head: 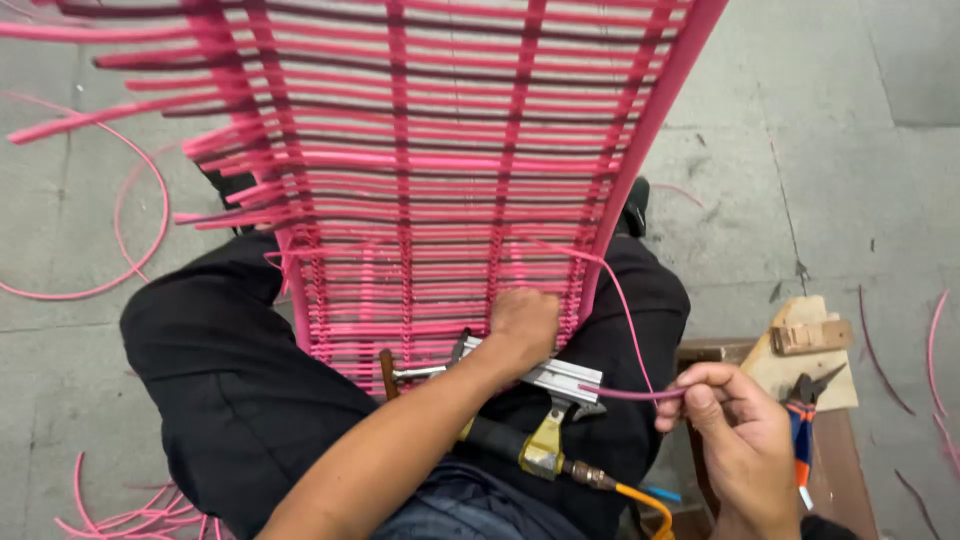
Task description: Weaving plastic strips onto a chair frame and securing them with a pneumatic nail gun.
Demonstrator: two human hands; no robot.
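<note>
Right hand [735, 425] pinches the thin, limp pink cord [625, 310] near its end; left hand [522, 325] presses closed against the woven panel [450, 170].

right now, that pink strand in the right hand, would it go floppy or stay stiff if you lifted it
Probably floppy but springy: the pink strand sags in a loose curve from the woven panel to the right hand. Likely light, since a fingertip pinch carries it. The offcuts on the floor hold open loops, so it may keep some curl rather than lie flat.
</note>
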